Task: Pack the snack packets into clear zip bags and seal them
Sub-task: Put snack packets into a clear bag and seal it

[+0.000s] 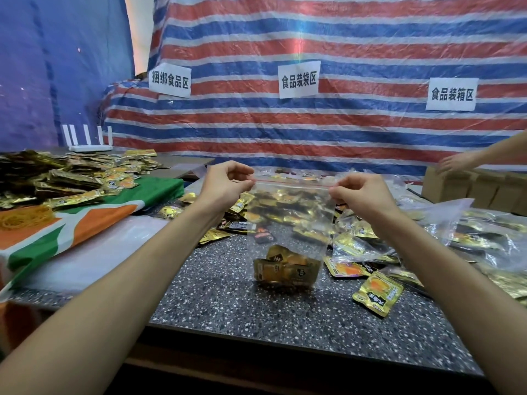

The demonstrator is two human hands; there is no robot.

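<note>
I hold a clear zip bag [291, 223] upright above the speckled table [228, 295]. My left hand [225, 183] pinches the left end of its red zip strip, and my right hand [359, 192] pinches the right end. A few gold snack packets [285, 270] lie at the bottom of the bag. Loose gold packets [377, 293] are scattered on the table behind and to the right of the bag.
A big heap of gold packets [57, 178] lies at the left on an orange, white and green cloth [85, 223], beside rubber bands [22, 218]. Filled clear bags [484, 238] pile at the right. Another person's hand [456, 162] rests on cardboard boxes [479, 189]. A white router [89, 143] stands behind.
</note>
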